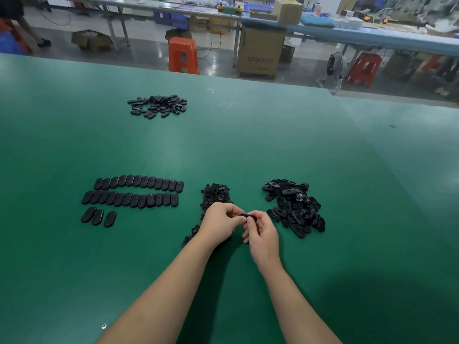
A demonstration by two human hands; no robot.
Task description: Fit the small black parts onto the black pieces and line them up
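Head view: I see both hands pinching one black piece point(246, 216) above the desk point(248, 145).
Left fingers point(236, 211) and right fingers point(250, 223) grip it, long axis crosswise; small parts point(216, 193) just beyond, rows point(134, 193) far left of it.

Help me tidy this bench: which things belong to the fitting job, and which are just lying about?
Job: black oval piece held by left hand and right hand; heap of small black parts; heap of black oval pieces; lined-up rows.
Lying about: far black heap; orange plastic stool; cardboard box.
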